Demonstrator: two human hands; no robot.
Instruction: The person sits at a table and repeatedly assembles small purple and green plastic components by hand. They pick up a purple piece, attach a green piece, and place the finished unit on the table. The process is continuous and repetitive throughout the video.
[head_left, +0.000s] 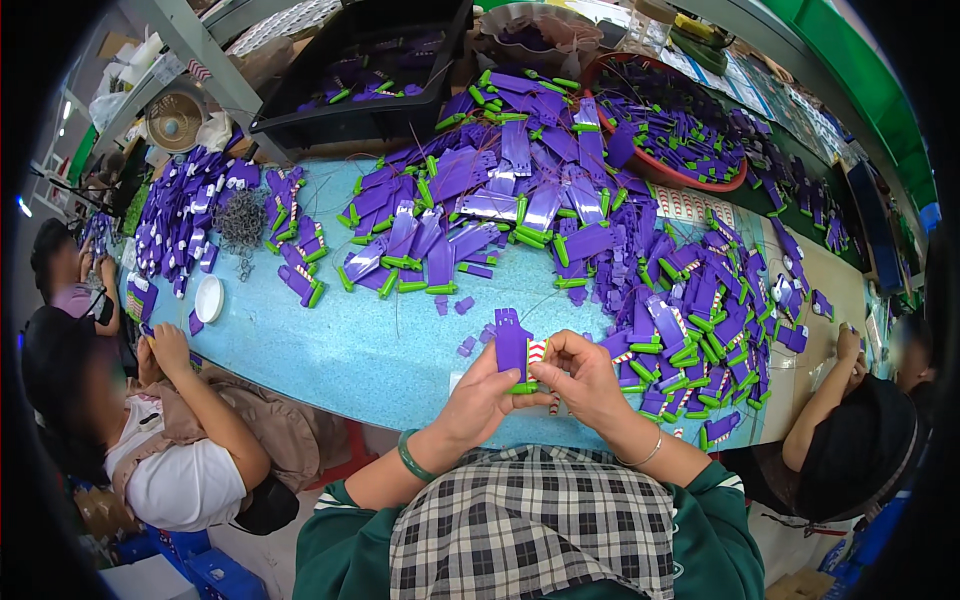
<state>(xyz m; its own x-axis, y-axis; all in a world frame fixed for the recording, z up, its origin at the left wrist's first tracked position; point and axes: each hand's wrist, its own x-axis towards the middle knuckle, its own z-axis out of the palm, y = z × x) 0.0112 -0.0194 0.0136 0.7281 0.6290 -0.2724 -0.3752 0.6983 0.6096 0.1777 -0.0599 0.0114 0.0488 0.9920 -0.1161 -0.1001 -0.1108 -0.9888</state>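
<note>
Near the table's front edge, my left hand (478,402) grips a flat purple plastic part (511,342) with a bright green end piece (524,387) at its bottom. My right hand (583,382) has its thumb and fingers pinched on a small red-and-white chevron sticker (537,351) at the right side of that part. Whether the sticker lies fully against the plastic cannot be seen under the fingers. To the right of my hands is a heap of purple parts with green ends (712,345), many bearing striped stickers. A few small purple pieces (466,345) lie just to the left.
Purple and green parts (440,255) are piled behind my hands on the blue tabletop (350,345). A black tray (350,130) and a red basin (735,186) stand at the back. A white bowl (209,298) sits left, near tangled metal bits (240,222). Co-workers sit on both sides.
</note>
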